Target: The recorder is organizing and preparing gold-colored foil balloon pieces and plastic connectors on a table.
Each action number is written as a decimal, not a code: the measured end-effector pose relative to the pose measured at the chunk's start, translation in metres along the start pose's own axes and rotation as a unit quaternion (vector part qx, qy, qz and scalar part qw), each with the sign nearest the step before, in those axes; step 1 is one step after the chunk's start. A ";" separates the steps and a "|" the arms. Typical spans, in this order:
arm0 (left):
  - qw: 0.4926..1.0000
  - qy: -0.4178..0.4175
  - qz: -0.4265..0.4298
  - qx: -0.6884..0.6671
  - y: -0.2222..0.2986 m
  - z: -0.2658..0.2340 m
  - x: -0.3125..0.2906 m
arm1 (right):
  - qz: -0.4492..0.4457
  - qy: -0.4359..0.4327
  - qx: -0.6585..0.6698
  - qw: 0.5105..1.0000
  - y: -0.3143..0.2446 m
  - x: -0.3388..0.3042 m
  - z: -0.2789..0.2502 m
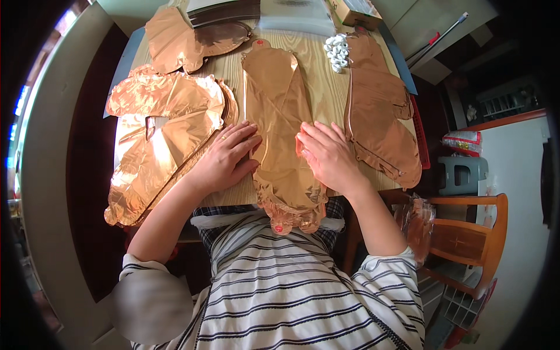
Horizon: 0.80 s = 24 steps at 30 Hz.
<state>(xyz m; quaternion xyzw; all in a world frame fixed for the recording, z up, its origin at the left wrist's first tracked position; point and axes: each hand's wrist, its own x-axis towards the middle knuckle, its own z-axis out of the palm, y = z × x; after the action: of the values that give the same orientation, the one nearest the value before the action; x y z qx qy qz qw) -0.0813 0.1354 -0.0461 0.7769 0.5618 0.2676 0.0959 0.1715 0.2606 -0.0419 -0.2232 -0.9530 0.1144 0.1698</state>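
Observation:
A flat, uninflated copper-coloured foil balloon (277, 105) lies lengthwise before me. It narrows to a small tab with a red mark at the far end, and its crumpled near end hangs over the table's edge towards my lap. My left hand (230, 156) rests at its left edge, fingers stretched out, a ring on one of them. Along the right edge lies my right hand (329, 156), fingers extended and close together. Something orange-pink shows beside its fingertips; whether this is folded foil or a separate piece, I cannot make out.
More flat copper foil balloons lie to the left (169, 134), far left (169, 41) and right (376, 111) on the wooden table (318, 64). A cluster of small white pieces (336, 52) sits far right, near a cardboard box (357, 11). Beside the table stands a wooden chair (466, 233).

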 end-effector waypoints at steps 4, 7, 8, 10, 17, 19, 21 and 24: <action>1.000 -0.022 -0.008 0.004 -0.001 -0.004 -0.001 | -0.008 0.022 -0.006 1.000 -0.003 -0.001 0.000; 1.000 -0.025 -0.014 0.004 -0.002 -0.002 -0.003 | -0.044 0.045 0.023 0.998 -0.024 0.003 -0.004; 1.000 -0.023 -0.016 0.006 -0.003 -0.002 -0.003 | -0.060 0.036 0.063 0.996 -0.034 0.005 -0.002; 1.000 -0.019 -0.014 0.006 -0.003 -0.001 -0.003 | -0.085 0.013 0.093 0.992 -0.056 0.004 0.006; 1.000 -0.008 -0.005 0.009 -0.006 0.001 -0.005 | -0.104 -0.012 0.000 0.994 -0.095 -0.003 0.033; 1.000 0.004 -0.004 0.029 -0.006 0.001 -0.002 | -0.102 -0.010 -0.030 0.994 -0.098 -0.005 0.035; 0.998 0.025 -0.007 0.053 -0.007 0.002 0.002 | -0.096 -0.011 -0.033 0.995 -0.102 -0.007 0.034; 0.983 0.061 -0.011 0.172 -0.013 0.007 0.017 | -0.101 -0.011 -0.041 0.994 -0.103 -0.007 0.034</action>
<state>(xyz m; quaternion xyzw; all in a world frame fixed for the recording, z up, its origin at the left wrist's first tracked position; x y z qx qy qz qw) -0.0848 0.1565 -0.0530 0.7581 0.6125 0.2126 -0.0706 0.1244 0.1623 -0.0442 -0.1312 -0.9764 0.0598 0.1610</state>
